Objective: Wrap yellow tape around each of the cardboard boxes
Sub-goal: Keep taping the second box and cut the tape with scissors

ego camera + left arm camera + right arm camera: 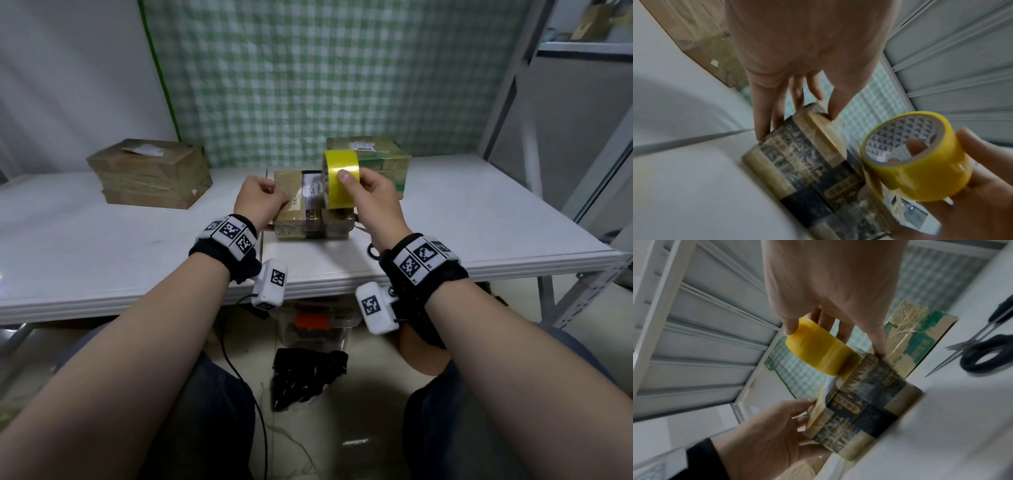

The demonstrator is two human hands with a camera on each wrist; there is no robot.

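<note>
A small cardboard box (294, 209) with a white label lies at the table's middle. My left hand (270, 198) grips its left end, thumb on top, fingers (764, 123) down the side. My right hand (359, 192) holds the yellow tape roll (342, 178) upright over the box's right end, thumb on the outer face and fingers through the core (906, 142). In the right wrist view the tape roll (818, 350) meets the box (869, 404) at its top edge. A larger box (150, 171) sits far left. A green-printed box (380, 161) stands behind the roll.
Black-handled scissors (982, 350) lie on the white table (102, 246) just right of the small box, mostly hidden behind my right wrist in the head view. A checked green cloth (308, 75) hangs behind the table. Metal shelving (565, 120) stands at the right.
</note>
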